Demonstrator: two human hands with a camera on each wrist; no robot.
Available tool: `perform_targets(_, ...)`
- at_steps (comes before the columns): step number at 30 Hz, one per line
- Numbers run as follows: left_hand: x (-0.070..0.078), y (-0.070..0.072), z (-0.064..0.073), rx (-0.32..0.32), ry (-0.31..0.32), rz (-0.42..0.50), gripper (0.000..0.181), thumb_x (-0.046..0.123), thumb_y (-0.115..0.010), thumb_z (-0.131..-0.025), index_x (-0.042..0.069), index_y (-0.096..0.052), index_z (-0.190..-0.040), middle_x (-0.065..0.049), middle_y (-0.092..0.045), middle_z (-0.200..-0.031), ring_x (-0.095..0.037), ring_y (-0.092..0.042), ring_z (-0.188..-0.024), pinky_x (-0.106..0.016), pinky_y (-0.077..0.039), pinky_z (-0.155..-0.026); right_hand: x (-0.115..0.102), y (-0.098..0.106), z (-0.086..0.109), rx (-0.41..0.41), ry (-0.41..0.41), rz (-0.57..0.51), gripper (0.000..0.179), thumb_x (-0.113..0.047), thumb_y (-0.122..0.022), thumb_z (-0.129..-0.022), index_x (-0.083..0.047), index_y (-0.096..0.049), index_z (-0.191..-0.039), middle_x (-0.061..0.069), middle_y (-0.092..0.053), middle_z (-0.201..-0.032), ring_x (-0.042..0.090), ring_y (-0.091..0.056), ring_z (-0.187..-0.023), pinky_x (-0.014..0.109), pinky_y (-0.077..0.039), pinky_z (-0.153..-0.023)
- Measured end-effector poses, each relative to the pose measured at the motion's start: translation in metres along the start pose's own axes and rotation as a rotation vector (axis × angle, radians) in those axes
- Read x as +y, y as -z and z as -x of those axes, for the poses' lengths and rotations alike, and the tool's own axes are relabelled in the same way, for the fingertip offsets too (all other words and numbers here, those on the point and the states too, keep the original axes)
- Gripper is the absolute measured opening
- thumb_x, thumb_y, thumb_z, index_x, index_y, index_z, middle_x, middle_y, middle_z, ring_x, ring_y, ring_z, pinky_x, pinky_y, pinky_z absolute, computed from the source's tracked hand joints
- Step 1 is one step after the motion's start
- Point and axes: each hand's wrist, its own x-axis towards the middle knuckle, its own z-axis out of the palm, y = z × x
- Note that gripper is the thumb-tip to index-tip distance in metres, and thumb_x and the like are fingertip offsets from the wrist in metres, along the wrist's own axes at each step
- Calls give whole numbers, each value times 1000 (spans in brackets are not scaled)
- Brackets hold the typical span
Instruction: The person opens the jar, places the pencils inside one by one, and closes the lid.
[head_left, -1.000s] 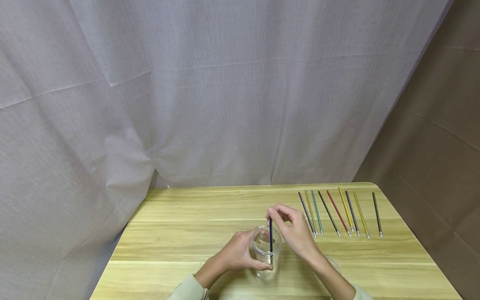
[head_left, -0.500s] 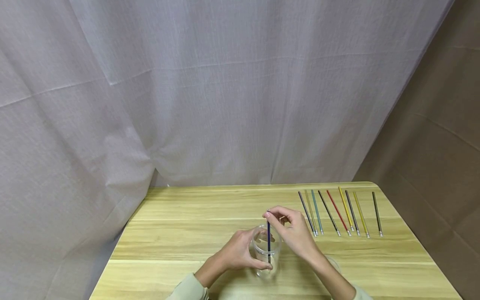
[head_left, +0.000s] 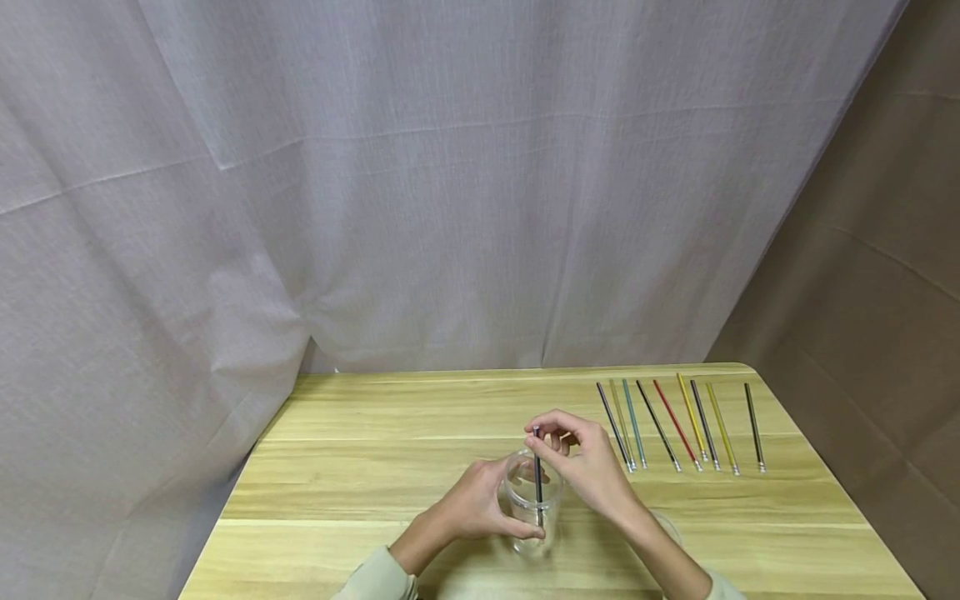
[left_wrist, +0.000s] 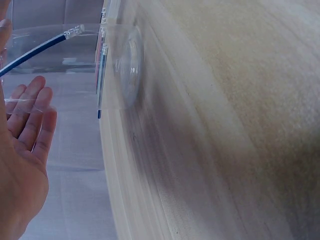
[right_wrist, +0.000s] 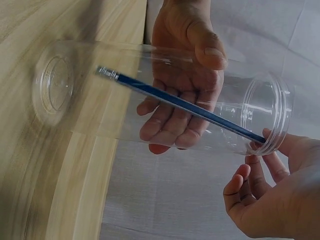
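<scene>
— Starting with the head view: doing what with the hands?

— Gripping a clear jar (head_left: 552, 512), upright on the wooden surface (head_left: 390, 417), with the left hand (head_left: 480, 504), thumb (head_left: 519, 529) across the near side. Pinching a dark pencil (head_left: 538, 482) by its upper end with the right hand (head_left: 588, 458), just above the rim (head_left: 521, 504), most of the length down inside the jar. Off to the right, nine more pencils (head_left: 676, 425) in a loose row; beside the right forearm (head_left: 660, 554), a clear round thing (head_left: 670, 527), too faint to name.

— And from the left wrist?

— Fingers (left_wrist: 39, 109) along the far side of the jar. Pencil aslant, eraser end (left_wrist: 75, 31) toward the base (left_wrist: 132, 67). Judging by looks, thin plastic: probably light, slick, apt to buckle under a hard squeeze.

— Best held where, then?

— Around the middle, softly, with a broad grip.

— Leaving the right wrist.

— Pencil plainly blue here, leaning inside, eraser end seemingly short of the base (hard to judge through clear plastic). Likely stiff, light and prone to roll between fingertips; best pinched near the top, clear of the rim.
</scene>
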Motion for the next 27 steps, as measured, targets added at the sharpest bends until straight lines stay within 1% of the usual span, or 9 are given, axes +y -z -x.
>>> perform_targets(5, -1, 0, 0, -5, -5, -10, 88, 47, -97, -74, 14, -57, -146, 7, -75, -122, -7, -71, -109, -19, -53, -97, 1, 0, 0, -14, 33, -4, 17, -12, -85, -90, -22, -79, -102, -11, -69, -83, 13, -59, -72, 24, -51, -63)
perform_targets(7, -1, 0, 0, -5, -5, -10, 88, 47, -97, -74, 16, -56, -146, 7, -75, -122, -7, -71, -108, -19, -53, -97, 1, 0, 0, -18, 39, 0, 18, -13, -86, -89, -23, -79, -103, -11, -68, -83, 13, -58, -71, 24, -51, -63)
perform_targets(11, -1, 0, 0, -2, -20, -8, 88, 46, -97, -74, 19, -55, -147, 4, -76, -120, -8, -71, -107, -18, -53, -95, 1, 0, -1, -14, 43, 9, 19, -13, -86, -89, -19, -80, -106, -11, -67, -81, 12, -57, -71, 24, -50, -62)
perform_targets(13, -1, -1, 0, 0, -24, -3, 88, 45, -97, -74, 20, -55, -147, 2, -77, -118, -6, -71, -106, -18, -53, -95, 1, 0, -1, -8, 45, 10, 19, -14, -87, -89, -19, -80, -106, -10, -66, -80, 12, -57, -70, 24, -49, -61)
perform_targets(17, -2, -1, 0, -3, -22, 6, 84, 44, -98, -75, 18, -57, -144, -1, -78, -117, -1, -69, -106, -17, -53, -95, 0, -1, -1, 2, 49, 6, 21, -15, -87, -88, -20, -80, -107, -10, -64, -78, 12, -56, -70, 24, -48, -61)
perform_targets(20, -2, -1, 0, -5, -23, 6, 83, 44, -97, -75, 15, -58, -142, -1, -78, -118, -1, -68, -107, -17, -53, -95, 0, -1, -1, 7, 52, 1, 22, -15, -88, -87, -18, -79, -108, -9, -64, -79, 11, -56, -71, 24, -48, -61)
perform_targets(22, -1, 0, 0, -7, -20, 3, 85, 44, -97, -74, 16, -57, -143, 1, -77, -119, -2, -69, -107, -17, -53, -96, -1, -1, -1, 7, 54, -5, 23, -15, -88, -87, -16, -79, -108, -9, -65, -80, 11, -56, -71, 24, -48, -61)
perform_targets(27, 1, 0, 0, -7, -2, 1, 87, 44, -98, -74, 19, -56, -146, 5, -76, -118, -6, -71, -105, -18, -53, -94, 0, -1, -1, -2, 44, -16, 23, -12, -87, -88, -18, -78, -108, -9, -67, -84, 11, -57, -72, 23, -49, -62)
